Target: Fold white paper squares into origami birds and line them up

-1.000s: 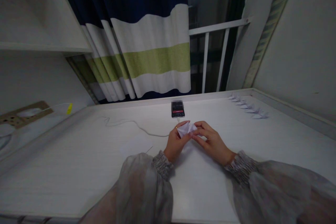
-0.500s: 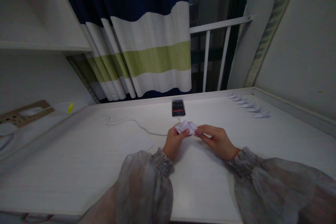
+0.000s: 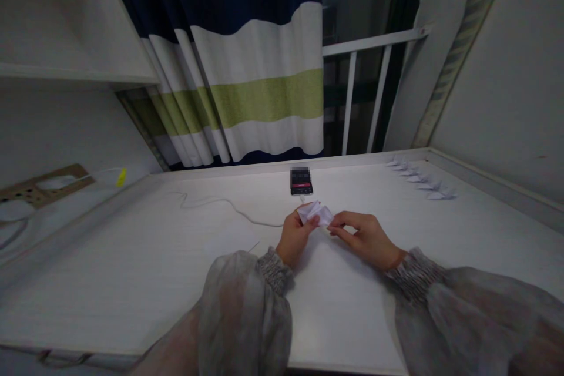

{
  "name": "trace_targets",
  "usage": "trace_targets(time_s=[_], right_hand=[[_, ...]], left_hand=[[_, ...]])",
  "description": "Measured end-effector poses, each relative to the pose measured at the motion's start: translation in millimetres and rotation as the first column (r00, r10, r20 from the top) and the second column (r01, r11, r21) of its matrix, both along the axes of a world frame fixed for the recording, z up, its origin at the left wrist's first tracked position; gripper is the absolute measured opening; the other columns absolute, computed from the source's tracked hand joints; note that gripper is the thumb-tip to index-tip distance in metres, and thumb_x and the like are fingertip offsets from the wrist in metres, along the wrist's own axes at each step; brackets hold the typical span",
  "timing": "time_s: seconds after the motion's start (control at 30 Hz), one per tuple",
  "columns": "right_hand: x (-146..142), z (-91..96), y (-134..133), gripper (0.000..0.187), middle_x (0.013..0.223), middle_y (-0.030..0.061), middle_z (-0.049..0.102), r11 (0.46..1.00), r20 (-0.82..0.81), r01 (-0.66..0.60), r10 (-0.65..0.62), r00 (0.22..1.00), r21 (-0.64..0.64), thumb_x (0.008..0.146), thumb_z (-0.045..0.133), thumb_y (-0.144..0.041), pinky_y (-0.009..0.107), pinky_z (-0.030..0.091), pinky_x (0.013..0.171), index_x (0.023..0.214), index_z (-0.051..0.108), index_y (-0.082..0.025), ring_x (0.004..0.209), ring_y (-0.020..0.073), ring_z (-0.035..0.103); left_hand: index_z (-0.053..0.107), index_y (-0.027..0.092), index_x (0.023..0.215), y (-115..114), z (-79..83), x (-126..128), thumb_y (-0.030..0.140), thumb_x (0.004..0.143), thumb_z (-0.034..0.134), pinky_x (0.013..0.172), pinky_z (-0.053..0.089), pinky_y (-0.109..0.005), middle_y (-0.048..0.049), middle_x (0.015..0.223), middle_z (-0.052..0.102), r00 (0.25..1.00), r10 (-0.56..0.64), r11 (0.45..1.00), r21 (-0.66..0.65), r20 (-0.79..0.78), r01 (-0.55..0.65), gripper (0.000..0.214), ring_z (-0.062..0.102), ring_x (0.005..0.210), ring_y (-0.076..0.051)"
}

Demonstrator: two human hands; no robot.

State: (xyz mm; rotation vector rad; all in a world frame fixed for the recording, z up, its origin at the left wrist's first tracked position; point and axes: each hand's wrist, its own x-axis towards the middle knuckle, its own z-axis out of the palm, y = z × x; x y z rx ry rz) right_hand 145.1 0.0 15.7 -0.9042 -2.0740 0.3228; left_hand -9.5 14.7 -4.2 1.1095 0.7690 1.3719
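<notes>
A small folded piece of white paper is held low over the white desk, in the middle of the view. My left hand pinches its left side with thumb and fingers closed. From the right, my right hand pinches the paper's right corner with its fingertips. Both wrists rest near the desk surface, in grey gathered sleeves.
A phone lies just beyond the paper, with a white cable running left to a socket board. Several folded paper pieces line the far right of the desk. A striped curtain and a white railing stand behind.
The paper has been lowered and flattened toward the desk. My right hand has slid to the paper's right corner. The view has shifted slightly.
</notes>
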Motion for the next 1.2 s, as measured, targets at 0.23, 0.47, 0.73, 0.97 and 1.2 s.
trace_targets(time_s=[0.23, 0.47, 0.73, 0.97, 1.2], right_hand=[[-7.5, -7.8, 5.8, 0.014, 0.061, 0.0004, 0.056, 0.955, -0.316, -0.009, -0.090, 0.944, -0.297, 0.071, 0.054, -0.026, 0.025, 0.043, 0.058, 0.062, 0.050, -0.017, 0.059, 0.0124, 0.054], [-9.5, -3.0, 3.5, 0.015, 0.055, -0.0019, 0.056, 0.917, -0.375, -0.078, -0.082, 0.923, -0.392, 0.068, 0.057, -0.029, 0.026, 0.043, 0.058, 0.062, 0.049, -0.017, 0.055, 0.0117, 0.054], [-10.0, -1.9, 5.8, 0.026, 0.060, -0.0036, 0.058, 0.852, -0.555, -0.233, -0.079, 0.828, -0.468, 0.060, 0.066, -0.031, 0.026, 0.046, 0.054, 0.073, 0.047, -0.018, 0.053, 0.0115, 0.058], [-9.4, -0.6, 6.8, 0.030, 0.062, -0.0026, 0.062, 0.814, -0.628, -0.288, -0.116, 0.770, -0.504, 0.058, 0.068, -0.028, 0.026, 0.047, 0.056, 0.076, 0.048, -0.018, 0.053, 0.0122, 0.060], [-8.4, -0.1, 7.0, 0.029, 0.060, 0.0001, 0.065, 0.813, -0.601, -0.234, -0.170, 0.781, -0.534, 0.056, 0.069, -0.033, 0.028, 0.048, 0.063, 0.073, 0.052, -0.016, 0.061, 0.0164, 0.064]], left_hand=[[0.057, 0.014, 0.102, -0.2, -1.0, 2.4, 0.029, 0.062, 0.065, 0.080, 0.040, -0.031, -0.0068, 0.094, 0.062, 0.995, 0.053, 0.997, 0.066, -0.082, -0.048, 0.043, 0.055, 0.084, -0.016], [0.054, 0.019, 0.108, -5.6, 9.2, -4.1, 0.018, 0.054, 0.070, 0.078, 0.042, -0.027, -0.0061, 0.102, 0.058, 0.985, 0.026, 0.993, 0.119, -0.173, -0.005, 0.056, 0.054, 0.086, -0.016], [0.060, 0.015, 0.083, -2.8, 7.3, -6.1, 0.021, 0.055, 0.069, 0.060, 0.043, -0.023, -0.0003, 0.070, 0.058, 0.981, 0.011, 0.998, 0.056, -0.196, 0.000, 0.030, 0.051, 0.060, -0.010], [0.055, 0.015, 0.078, -5.5, 11.4, -3.9, 0.025, 0.054, 0.069, 0.053, 0.045, -0.022, 0.0010, 0.071, 0.055, 0.988, 0.015, 1.000, 0.022, -0.152, -0.012, 0.030, 0.049, 0.060, -0.009], [0.055, 0.013, 0.079, -7.2, 13.0, -2.6, 0.026, 0.053, 0.071, 0.058, 0.050, -0.025, -0.0008, 0.075, 0.057, 0.994, 0.014, 1.000, -0.024, -0.105, -0.017, 0.033, 0.053, 0.065, -0.010]])
